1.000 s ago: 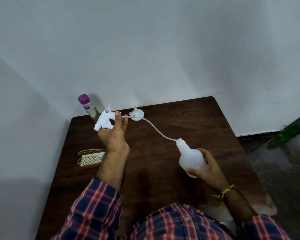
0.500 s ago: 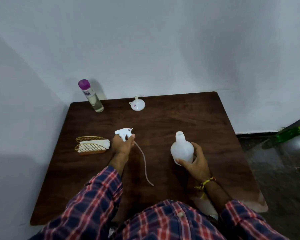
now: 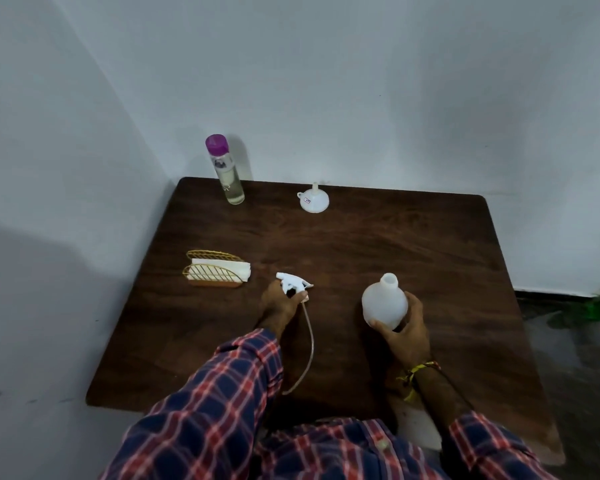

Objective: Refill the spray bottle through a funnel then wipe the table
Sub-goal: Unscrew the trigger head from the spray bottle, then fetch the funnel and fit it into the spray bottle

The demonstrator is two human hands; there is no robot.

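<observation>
Since a second ago the sprayer [image 3: 293, 284] has come out of the bottle [image 3: 384, 303] and down to the table [image 3: 361, 244] — the left hand [image 3: 279, 303] is clenched round it near the middle, its tube [image 3: 309, 344] trailing toward the near edge. The right hand [image 3: 407, 332] grasps the bottle, now upright with its neck open, right of centre.

Judging by this, the uncapping step is ending. Next the left hand should let go of the sprayer and fetch the funnel [image 3: 314, 201], which sits mouth-down by the far edge, and seat its spout in the open neck. A refill bottle [image 3: 226, 171] with a purple cap stands at the far left corner; napkins [image 3: 222, 270] wait in a holder near the left edge.

Both the refill bottle's label and the funnel's small sticker are too small to read.
</observation>
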